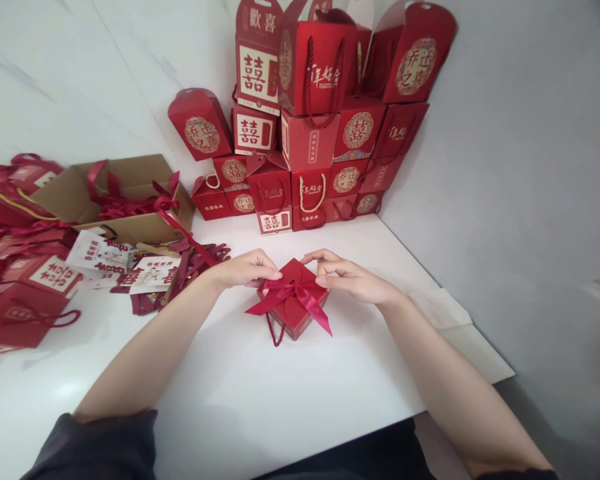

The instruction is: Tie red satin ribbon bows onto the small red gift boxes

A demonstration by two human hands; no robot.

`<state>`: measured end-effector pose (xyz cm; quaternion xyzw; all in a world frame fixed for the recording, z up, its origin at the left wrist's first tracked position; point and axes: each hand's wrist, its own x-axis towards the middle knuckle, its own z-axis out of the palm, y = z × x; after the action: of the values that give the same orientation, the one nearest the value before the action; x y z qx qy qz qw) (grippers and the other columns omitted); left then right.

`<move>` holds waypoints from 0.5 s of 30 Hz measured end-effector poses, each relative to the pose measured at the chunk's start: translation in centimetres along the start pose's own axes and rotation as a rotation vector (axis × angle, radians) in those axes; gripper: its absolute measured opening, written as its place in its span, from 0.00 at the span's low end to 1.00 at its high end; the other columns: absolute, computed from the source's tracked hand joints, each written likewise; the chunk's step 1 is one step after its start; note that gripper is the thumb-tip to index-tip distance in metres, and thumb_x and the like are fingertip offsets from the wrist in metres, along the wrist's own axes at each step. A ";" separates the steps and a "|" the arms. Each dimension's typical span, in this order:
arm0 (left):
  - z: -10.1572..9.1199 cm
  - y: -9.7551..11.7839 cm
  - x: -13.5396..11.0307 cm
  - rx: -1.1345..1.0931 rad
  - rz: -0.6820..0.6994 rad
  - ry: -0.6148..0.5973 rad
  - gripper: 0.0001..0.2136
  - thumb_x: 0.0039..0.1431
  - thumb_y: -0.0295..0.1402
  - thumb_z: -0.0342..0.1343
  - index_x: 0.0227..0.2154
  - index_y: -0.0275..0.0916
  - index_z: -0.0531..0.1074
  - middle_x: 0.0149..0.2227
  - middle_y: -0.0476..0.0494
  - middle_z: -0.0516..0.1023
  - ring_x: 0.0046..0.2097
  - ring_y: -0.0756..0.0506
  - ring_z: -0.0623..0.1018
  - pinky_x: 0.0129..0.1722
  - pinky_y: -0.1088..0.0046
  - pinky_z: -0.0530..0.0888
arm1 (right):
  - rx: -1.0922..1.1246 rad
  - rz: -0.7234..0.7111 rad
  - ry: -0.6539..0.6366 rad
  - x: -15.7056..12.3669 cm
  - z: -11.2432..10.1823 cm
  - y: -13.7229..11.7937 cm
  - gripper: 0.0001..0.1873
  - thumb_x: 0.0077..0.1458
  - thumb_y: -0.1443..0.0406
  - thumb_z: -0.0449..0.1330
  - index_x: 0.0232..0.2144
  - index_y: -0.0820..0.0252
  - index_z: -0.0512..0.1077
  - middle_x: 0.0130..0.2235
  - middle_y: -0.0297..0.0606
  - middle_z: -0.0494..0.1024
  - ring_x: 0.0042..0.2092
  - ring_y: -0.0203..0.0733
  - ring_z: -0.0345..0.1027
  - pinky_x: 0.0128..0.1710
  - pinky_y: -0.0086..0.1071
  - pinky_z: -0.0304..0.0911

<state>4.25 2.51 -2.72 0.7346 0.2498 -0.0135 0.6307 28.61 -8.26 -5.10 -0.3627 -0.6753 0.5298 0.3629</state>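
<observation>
A small red gift box (296,323) stands on the white table in front of me, one corner turned towards me. Across its top lies a shiny red ribbon bow (294,289), its two tails hanging over the near sides. My left hand (247,268) is closed at the left corner, thumb and fingers pinching the bow's left end. At the right corner my right hand (347,277) pinches the other end between thumb and forefinger. Some of the ribbon is covered by my fingertips. A dark red cord handle (276,333) hangs at the box's lower left.
Red gift boxes (313,143) are stacked against the back wall. At the left, a cardboard box (130,230) holds red ribbons, beside more red boxes (20,310). Printed white cards (155,275) lie on dark red straps (193,270). A grey wall (505,153) bounds the right side.
</observation>
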 end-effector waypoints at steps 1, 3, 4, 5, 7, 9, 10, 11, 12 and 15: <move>0.0 -0.1 0.1 -0.009 0.012 -0.009 0.19 0.55 0.41 0.58 0.16 0.31 0.70 0.13 0.49 0.64 0.15 0.57 0.56 0.14 0.80 0.50 | -0.001 0.000 -0.001 0.0 0.0 0.0 0.15 0.61 0.60 0.56 0.24 0.60 0.66 0.56 0.39 0.61 0.53 0.43 0.63 0.53 0.39 0.59; 0.0 -0.1 0.1 -0.004 0.021 -0.038 0.19 0.55 0.41 0.59 0.17 0.31 0.71 0.14 0.49 0.65 0.15 0.57 0.57 0.14 0.80 0.49 | -0.005 -0.006 -0.002 -0.1 0.1 -0.1 0.15 0.61 0.60 0.56 0.24 0.61 0.66 0.56 0.40 0.61 0.51 0.43 0.64 0.53 0.39 0.59; 0.1 0.0 0.1 0.007 0.019 -0.054 0.19 0.55 0.42 0.59 0.17 0.32 0.71 0.14 0.49 0.64 0.15 0.57 0.57 0.14 0.80 0.49 | -0.010 -0.012 0.000 -0.1 0.1 -0.1 0.15 0.60 0.60 0.57 0.24 0.61 0.66 0.56 0.40 0.61 0.50 0.42 0.64 0.53 0.39 0.59; 0.1 0.1 0.0 0.018 0.017 -0.068 0.19 0.55 0.42 0.59 0.17 0.32 0.71 0.14 0.50 0.63 0.15 0.57 0.57 0.14 0.80 0.49 | -0.015 -0.018 0.001 -0.1 0.2 -0.2 0.15 0.60 0.59 0.57 0.23 0.61 0.66 0.56 0.40 0.61 0.50 0.42 0.65 0.53 0.39 0.60; 0.3 0.3 -0.1 0.032 0.012 -0.078 0.20 0.56 0.42 0.58 0.17 0.32 0.71 0.13 0.51 0.61 0.15 0.58 0.56 0.15 0.79 0.50 | -0.023 -0.030 0.005 -0.1 0.2 -0.1 0.16 0.60 0.59 0.56 0.23 0.61 0.66 0.56 0.40 0.62 0.51 0.43 0.64 0.53 0.40 0.59; 0.4 0.4 -0.1 0.039 0.008 -0.070 0.20 0.57 0.42 0.58 0.16 0.32 0.69 0.12 0.52 0.60 0.15 0.58 0.57 0.15 0.79 0.50 | -0.023 -0.037 0.010 0.0 0.2 0.0 0.17 0.61 0.58 0.56 0.23 0.61 0.66 0.56 0.39 0.62 0.54 0.44 0.62 0.55 0.41 0.58; 0.4 0.4 -0.1 0.039 0.004 -0.066 0.19 0.57 0.41 0.58 0.16 0.32 0.69 0.13 0.52 0.61 0.15 0.58 0.57 0.16 0.79 0.51 | -0.022 -0.040 0.010 0.0 0.2 0.1 0.17 0.60 0.58 0.56 0.23 0.60 0.66 0.57 0.40 0.62 0.55 0.45 0.61 0.56 0.41 0.57; 0.4 0.4 -0.1 0.035 -0.003 -0.063 0.19 0.56 0.41 0.59 0.16 0.32 0.69 0.13 0.51 0.62 0.15 0.58 0.57 0.16 0.79 0.51 | -0.021 -0.045 0.010 0.1 0.2 0.2 0.17 0.60 0.58 0.57 0.23 0.60 0.66 0.56 0.40 0.62 0.56 0.45 0.60 0.57 0.41 0.56; 0.5 0.4 -0.1 0.031 -0.009 -0.060 0.19 0.56 0.41 0.59 0.16 0.32 0.69 0.13 0.51 0.63 0.15 0.58 0.57 0.16 0.79 0.51 | -0.021 -0.049 0.010 0.1 0.1 0.3 0.17 0.60 0.58 0.57 0.23 0.60 0.66 0.56 0.40 0.63 0.57 0.46 0.60 0.57 0.42 0.56; 0.7 0.5 -0.1 0.045 -0.016 -0.027 0.19 0.56 0.41 0.58 0.16 0.32 0.69 0.12 0.52 0.61 0.15 0.57 0.58 0.17 0.79 0.54 | -0.021 -0.060 0.022 0.2 -0.2 0.9 0.17 0.60 0.58 0.57 0.22 0.61 0.66 0.55 0.41 0.64 0.56 0.46 0.61 0.56 0.42 0.56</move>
<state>4.56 1.74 -2.41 0.7462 0.2467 -0.0342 0.6174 28.73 -7.84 -5.91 -0.3521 -0.6873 0.5075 0.3823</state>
